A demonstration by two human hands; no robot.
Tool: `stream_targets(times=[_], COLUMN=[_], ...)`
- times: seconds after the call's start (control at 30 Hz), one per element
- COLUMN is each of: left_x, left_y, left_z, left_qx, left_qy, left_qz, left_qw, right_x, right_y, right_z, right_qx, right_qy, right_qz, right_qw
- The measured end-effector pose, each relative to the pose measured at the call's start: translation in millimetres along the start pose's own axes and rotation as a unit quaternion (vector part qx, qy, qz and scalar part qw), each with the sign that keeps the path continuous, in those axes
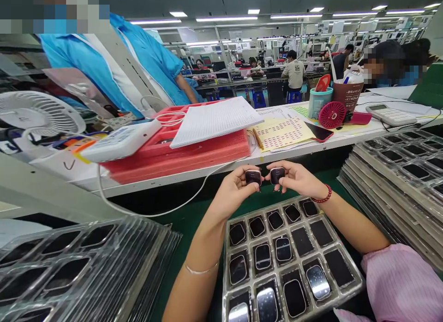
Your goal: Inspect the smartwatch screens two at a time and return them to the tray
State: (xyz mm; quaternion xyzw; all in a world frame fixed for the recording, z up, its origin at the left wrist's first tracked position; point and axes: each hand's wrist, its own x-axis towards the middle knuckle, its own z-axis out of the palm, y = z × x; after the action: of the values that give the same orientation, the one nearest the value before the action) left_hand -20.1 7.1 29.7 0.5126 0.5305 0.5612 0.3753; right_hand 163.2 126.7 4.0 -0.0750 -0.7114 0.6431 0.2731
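With our left hand (235,188) we pinch a small dark square device with rounded corners and a pale metallic rim (253,177) between thumb and fingers (250,189). Our right hand (297,179) pinches a second dark square device with rounded corners (277,175) the same way — the two sit just beside each other, apart, their dark faces turned toward us.

Nearer to us than our fingers, a clear plastic tray with rectangular pockets (353,285) lies on the green surface (188,216). Similar devices lie in most of its pockets; three pockets toward the right side show plain dark bottoms. To the left of our fingers and nearer us rises a stack of clear plastic trays (148,262), and another tall stack of filled trays (384,197) stands to their right.

Beyond our fingers runs a long white surface (197,175). It bears a red foam block (207,152) with lined white paper (214,121) on top, a black phone with a red edge (320,133) and — farther right — a round dark-pink fan (332,114).
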Motion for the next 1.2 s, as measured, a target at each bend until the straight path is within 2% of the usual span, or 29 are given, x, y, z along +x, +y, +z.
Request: stream_targets(times=[0.33,0.53,0.6,0.8,0.9,1.03,1.2], left_x=[0,4,4,-4,-7,-8,-10], left_y=[-3,-12,-14,-7,-4,-6,-5], left_z=[3.1,1.4,0.0,-4.3,-3.3,-0.1,0.5], left_qx=[-0.019,-0.033,-0.059,-0.187,-0.212,-0.210,-0.199], left_qy=[0.000,0.005,-0.002,-0.036,-0.069,-0.102,-0.103], left_qz=[0.006,0.008,0.003,-0.023,-0.016,-0.001,0.008], left_qw=[1.000,0.999,0.998,0.981,0.975,0.972,0.974], right_x=[-4,-4,-4,-13,-17,-16,-16], right_y=[-5,-1,-3,-17,-16,-12,-16], right_z=[1,1,0,-6,-12,-12,-4], right_qx=[-0.031,-0.046,-0.030,0.111,0.151,0.158,0.139], right_qy=[-0.008,0.020,0.017,-0.008,-0.006,-0.018,-0.025], right_qz=[-0.021,-0.027,-0.021,0.038,0.038,0.038,0.036], right_qw=[0.999,0.998,0.999,0.993,0.988,0.986,0.989])
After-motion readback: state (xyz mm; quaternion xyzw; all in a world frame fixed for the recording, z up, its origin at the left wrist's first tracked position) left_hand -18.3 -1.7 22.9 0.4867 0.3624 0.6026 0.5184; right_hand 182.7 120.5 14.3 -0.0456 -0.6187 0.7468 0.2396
